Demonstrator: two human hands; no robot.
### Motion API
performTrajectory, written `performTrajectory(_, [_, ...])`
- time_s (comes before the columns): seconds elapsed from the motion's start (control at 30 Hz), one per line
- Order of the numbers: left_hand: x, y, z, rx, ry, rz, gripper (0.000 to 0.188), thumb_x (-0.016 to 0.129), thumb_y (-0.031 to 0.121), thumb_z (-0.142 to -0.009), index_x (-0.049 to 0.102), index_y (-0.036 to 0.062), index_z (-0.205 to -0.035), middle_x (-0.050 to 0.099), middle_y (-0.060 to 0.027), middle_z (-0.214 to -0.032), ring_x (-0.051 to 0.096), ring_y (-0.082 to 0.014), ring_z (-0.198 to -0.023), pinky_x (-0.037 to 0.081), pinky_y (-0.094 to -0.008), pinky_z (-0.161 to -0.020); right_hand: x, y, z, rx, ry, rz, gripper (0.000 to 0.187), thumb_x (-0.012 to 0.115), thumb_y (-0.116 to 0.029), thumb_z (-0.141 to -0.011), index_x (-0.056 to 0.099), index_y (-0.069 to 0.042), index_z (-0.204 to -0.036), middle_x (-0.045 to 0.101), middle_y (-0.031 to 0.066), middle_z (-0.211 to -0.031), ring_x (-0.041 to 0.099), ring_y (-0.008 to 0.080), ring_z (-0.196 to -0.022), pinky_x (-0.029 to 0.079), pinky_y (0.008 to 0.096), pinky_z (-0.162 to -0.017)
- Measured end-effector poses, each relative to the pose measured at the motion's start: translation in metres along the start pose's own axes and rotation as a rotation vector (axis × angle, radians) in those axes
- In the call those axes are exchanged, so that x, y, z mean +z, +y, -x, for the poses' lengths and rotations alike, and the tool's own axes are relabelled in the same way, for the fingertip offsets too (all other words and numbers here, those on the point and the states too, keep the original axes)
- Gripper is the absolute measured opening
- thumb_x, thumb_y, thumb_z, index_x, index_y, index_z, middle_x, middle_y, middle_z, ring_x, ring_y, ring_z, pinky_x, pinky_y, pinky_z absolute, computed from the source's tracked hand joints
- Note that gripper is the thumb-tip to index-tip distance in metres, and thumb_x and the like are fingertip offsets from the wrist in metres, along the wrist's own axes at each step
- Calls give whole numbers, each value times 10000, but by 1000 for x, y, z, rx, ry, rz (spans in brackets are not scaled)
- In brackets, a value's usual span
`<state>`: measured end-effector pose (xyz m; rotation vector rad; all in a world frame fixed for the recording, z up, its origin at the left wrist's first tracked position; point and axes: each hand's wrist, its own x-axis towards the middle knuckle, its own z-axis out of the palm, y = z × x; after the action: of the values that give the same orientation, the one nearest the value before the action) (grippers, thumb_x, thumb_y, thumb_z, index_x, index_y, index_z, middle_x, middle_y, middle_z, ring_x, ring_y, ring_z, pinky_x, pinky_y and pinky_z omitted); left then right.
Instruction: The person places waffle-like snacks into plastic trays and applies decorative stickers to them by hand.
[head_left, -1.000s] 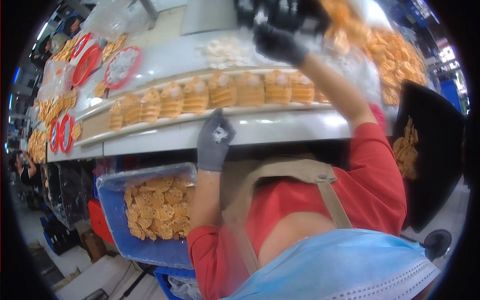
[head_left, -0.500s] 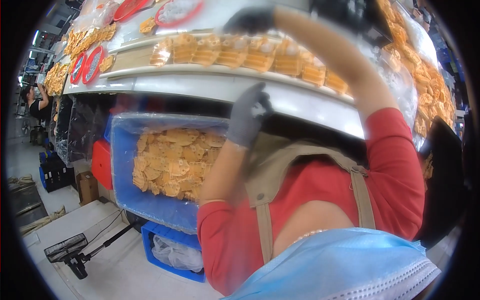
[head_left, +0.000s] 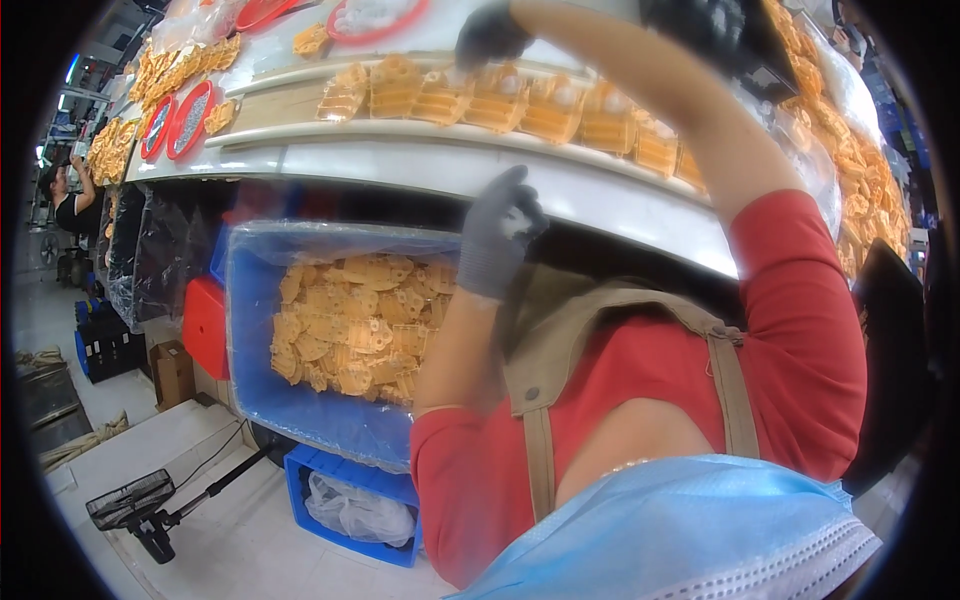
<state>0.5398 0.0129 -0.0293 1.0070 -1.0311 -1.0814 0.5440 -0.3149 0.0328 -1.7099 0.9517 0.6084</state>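
My right hand (head_left: pixel 495 38), in a dark glove, reaches over a row of orange plastic parts (head_left: pixel 497 98) lying along a rail-edged track. Its bent fingers point down beside one of the parts; what the fingertips grip, if anything, is hidden. White bits (head_left: pixel 565 95) sit on several parts to the right of that hand, while the leftmost ones show none that I can make out. Nearer me, my left hand (head_left: pixel 500 235), in a grey glove, is raised in front of the table edge. Its fingers curl around small whitish pieces (head_left: pixel 517 220).
Below on my left, a blue bin (head_left: pixel 245 330) lined with plastic holds many orange parts. Red bowls (head_left: pixel 190 122) and another with white pieces (head_left: pixel 375 30) stand on the table. Orange parts (head_left: pixel 870 200) pile up at right. A fan (head_left: pixel 135 505) stands at lower left; a person (head_left: pixel 72 195) is far left.
The view has shifted slightly. My right hand has come down a little closer to the orange parts. My left hand stays in nearly the same place, fingers still curled.
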Motion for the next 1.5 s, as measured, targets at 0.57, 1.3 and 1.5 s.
performTrajectory(0.57, [9, 6, -3, -243, 109, 456, 298, 534, 178, -895, 555, 16, -1143, 548, -85, -862, 535, -164, -737, 450, -278, -591, 30, 1, 36, -361, 343, 83, 274, 707, -88, -707, 671, -41, -975, 600, 29, -666, 496, 101, -553, 392, 241, -472])
performTrajectory(1.3, [52, 0, -33, -701, 484, 783, 186, 592, 115, -872, 601, 21, -1032, 542, -38, -699, 534, -127, -602, 471, -237, -510, -87, 442, 194, -193, 906, 1570, 147, 519, -107, -803, 663, -83, -816, 647, 74, -783, 614, 241, -722, 465, 382, -576])
performTrajectory(1.5, [57, -7, -28, -642, 217, 1315, 314, 502, 275, -927, 533, 19, -1105, 542, -165, -996, 530, -276, -932, 498, -407, -805, -77, 482, 199, 55, 931, 1385, 162, 526, -100, -780, 657, -79, -872, 635, 80, -801, 613, 244, -733, 477, 358, -641])
